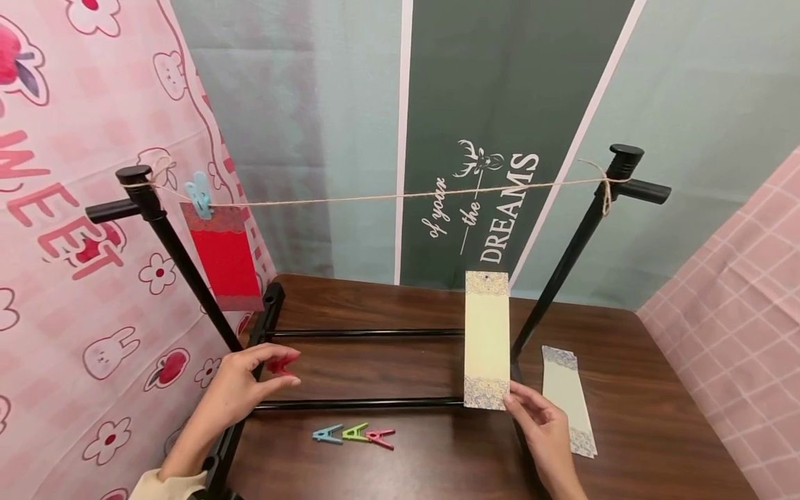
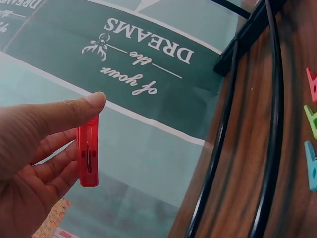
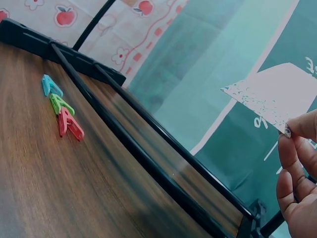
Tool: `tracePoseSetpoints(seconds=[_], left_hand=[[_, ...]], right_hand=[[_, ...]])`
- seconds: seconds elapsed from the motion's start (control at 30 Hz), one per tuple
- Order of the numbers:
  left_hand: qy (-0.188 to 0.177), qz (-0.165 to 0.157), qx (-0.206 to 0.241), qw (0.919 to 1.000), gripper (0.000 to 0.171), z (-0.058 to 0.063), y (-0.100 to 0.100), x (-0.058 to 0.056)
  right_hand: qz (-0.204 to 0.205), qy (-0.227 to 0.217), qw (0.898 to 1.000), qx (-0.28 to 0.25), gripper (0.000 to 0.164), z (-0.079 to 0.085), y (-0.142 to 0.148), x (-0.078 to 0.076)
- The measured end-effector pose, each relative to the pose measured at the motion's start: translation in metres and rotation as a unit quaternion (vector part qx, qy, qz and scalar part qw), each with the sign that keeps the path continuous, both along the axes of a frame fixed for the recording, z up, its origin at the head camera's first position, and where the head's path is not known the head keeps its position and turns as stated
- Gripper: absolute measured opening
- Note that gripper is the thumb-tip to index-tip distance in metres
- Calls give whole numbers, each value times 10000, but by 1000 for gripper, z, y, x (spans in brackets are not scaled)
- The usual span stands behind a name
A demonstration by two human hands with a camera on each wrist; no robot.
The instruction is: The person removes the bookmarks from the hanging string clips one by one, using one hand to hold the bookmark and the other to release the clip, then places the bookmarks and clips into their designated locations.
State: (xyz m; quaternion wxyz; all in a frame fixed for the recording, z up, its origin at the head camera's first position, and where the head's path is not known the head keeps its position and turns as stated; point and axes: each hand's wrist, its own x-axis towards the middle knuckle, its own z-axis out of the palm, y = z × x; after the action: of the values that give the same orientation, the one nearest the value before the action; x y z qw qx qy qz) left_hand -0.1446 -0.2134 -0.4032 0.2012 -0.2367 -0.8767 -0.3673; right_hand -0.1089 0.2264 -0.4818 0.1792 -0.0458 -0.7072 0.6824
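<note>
Between thumb and fingers, my left hand (image 1: pixel 240 385) pinches a red clothespin (image 2: pixel 88 153), held up over the left side of the black frame. My right hand (image 1: pixel 542 423) pinches the lower right corner of a cream bookmark card (image 1: pixel 487 326) with patterned ends and a small hole near its top. The card stands upright in the air, below the twine (image 1: pixel 350 199) strung between the two posts. In the right wrist view the card's patterned corner (image 3: pixel 257 110) shows between thumb and fingertips. A red card (image 1: pixel 228 267) hangs at the twine's left end from a light blue clothespin (image 1: pixel 200 196).
Blue (image 1: pixel 328 434), green (image 1: pixel 355 432) and pink (image 1: pixel 380 437) clothespins lie in a row on the wooden table (image 1: pixel 437 458). More patterned cards (image 1: pixel 567 403) lie stacked at the right. The frame's black crossbars (image 1: pixel 369 403) run behind the clothespins, and its right post (image 1: pixel 559 264) rises beside the held card.
</note>
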Motion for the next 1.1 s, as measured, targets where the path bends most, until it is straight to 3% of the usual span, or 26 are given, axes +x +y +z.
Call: tracePoseSetpoints(seconds=[0.27,0.33,0.47,0.6,0.8,0.97,1.1], left_hand=[[3,-206,217,9996,42,-13,0,-2],[-148,-267,234,9993,41,-17,0,-1],[-318,-301,175,9989,38,-27,1,0],[-242,-366,165,9989,36,-37,0,1],[-569,-240,228,9978,34,-51,0,5],[-600,-322,113,9976,33,-62,0,6],[-681,-319,-48,9972,32,-70,-1,7]], right_hand=[[-95,49,9997,-207,21,-4,9,7],[-34,101,9997,-229,22,-20,20,6],[-146,29,9995,-291,24,-25,27,9],[-360,15,9981,-493,20,-8,22,17],[-475,31,9974,-533,18,-10,28,23],[-769,-426,9950,-464,17,-10,35,32],[-839,-545,9927,-673,17,-9,37,37]])
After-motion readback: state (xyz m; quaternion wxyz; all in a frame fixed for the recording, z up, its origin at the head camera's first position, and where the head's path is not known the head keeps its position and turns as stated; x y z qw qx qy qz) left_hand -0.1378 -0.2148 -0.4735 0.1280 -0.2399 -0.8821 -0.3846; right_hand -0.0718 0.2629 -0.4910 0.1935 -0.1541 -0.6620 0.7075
